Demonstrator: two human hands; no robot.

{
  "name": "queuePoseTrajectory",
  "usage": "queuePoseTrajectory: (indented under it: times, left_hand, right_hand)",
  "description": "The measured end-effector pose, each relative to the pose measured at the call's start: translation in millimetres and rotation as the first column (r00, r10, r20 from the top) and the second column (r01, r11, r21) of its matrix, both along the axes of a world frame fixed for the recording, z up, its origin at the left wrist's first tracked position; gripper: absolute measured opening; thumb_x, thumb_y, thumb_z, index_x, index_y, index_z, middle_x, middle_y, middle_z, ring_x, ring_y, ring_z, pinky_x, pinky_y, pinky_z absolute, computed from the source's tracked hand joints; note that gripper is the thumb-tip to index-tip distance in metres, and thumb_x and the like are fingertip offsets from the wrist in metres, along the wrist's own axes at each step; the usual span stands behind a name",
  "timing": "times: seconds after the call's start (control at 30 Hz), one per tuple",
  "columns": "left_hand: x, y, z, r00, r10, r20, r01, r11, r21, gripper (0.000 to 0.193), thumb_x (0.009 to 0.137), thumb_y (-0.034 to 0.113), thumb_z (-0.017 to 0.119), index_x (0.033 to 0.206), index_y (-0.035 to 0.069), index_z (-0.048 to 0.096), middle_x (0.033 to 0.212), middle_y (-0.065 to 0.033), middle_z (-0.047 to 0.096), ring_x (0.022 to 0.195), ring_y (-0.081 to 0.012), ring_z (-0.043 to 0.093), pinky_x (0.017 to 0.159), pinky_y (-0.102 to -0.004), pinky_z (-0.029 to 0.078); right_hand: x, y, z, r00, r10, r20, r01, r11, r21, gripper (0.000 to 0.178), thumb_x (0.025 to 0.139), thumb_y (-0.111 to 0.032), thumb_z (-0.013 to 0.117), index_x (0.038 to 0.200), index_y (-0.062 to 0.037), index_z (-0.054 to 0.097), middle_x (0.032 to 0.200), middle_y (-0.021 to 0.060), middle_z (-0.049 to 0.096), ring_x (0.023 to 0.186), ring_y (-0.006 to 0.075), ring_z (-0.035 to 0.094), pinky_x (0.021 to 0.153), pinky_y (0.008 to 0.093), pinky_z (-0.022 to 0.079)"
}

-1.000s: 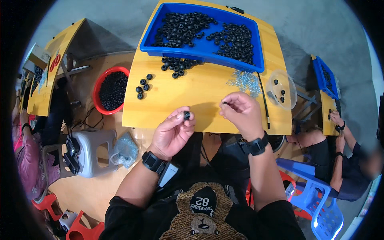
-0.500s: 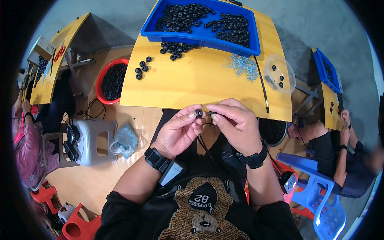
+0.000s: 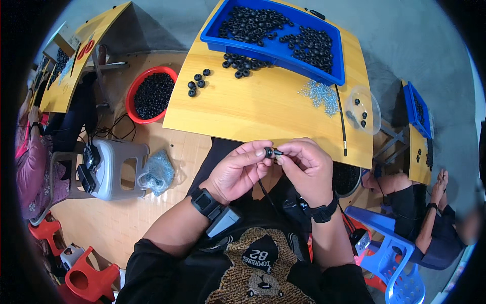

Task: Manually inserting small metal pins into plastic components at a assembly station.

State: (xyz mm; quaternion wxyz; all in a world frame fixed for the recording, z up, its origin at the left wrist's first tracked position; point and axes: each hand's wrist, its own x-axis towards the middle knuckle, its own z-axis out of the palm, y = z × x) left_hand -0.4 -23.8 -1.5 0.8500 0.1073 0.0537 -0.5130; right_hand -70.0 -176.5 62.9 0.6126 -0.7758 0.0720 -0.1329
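My left hand [image 3: 240, 164] pinches a round black bead-like part [image 3: 269, 152] with a hole in it, between thumb and fingers. Close against it, my right hand [image 3: 308, 164] has its fingertips closed on a small dark piece [image 3: 277, 152] with a shiny tip, which seems to touch the black part. Both hands are just off the table's near edge. On the yellow table [image 3: 243, 111] lie several loose black parts [image 3: 198, 82], a larger cluster [image 3: 243, 65] of them, and a heap of small clear-bluish pieces [image 3: 321, 96].
A blue tray [image 3: 273, 54] of black parts covers the table's far side. To the right lie a thin black rod [image 3: 342, 121] and a clear tub [image 3: 374, 114]. A red basin [image 3: 132, 101], grey stool [image 3: 121, 169] and plastic bag [image 3: 157, 175] stand left. People sit on both sides.
My right fingers have brought the small dark piece against the round black part, turned a little in my left hand. The whole view has shifted, moving the table right and down.
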Motion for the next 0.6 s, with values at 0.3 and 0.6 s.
queuePoseTrajectory:
  times: [0.3, 0.6]
  left_hand:
    - [2, 7, 1, 0.999, 0.052, 0.003, -0.052, 0.999, -0.005, 0.023, 0.089, 0.005, 0.057, 0.111, 0.000, 0.058, 0.100, -0.0114, 0.060, 0.086, -0.0155, 0.055, 0.079, -0.0246, 0.048]
    - [-19, 11, 7, 1.000, 0.025, 0.013, -0.025, 0.999, -0.022, 0.024, 0.089, 0.005, 0.058, 0.112, 0.001, 0.058, 0.100, -0.0114, 0.060, 0.086, -0.0159, 0.055, 0.078, -0.0242, 0.048]
  right_hand:
    - [-5, -12, 12, 0.988, -0.104, -0.112, 0.115, 0.988, 0.100, 0.015, 0.084, 0.005, 0.061, 0.099, 0.0029, 0.062, 0.086, 0.0031, 0.065, 0.070, 0.0070, 0.061, 0.064, 0.0196, 0.050]
    - [-32, -16, 13, 1.000, -0.015, -0.004, 0.015, 0.927, 0.375, 0.015, 0.084, 0.003, 0.063, 0.098, 0.0013, 0.061, 0.086, 0.0035, 0.063, 0.072, 0.0087, 0.061, 0.064, 0.0208, 0.048]
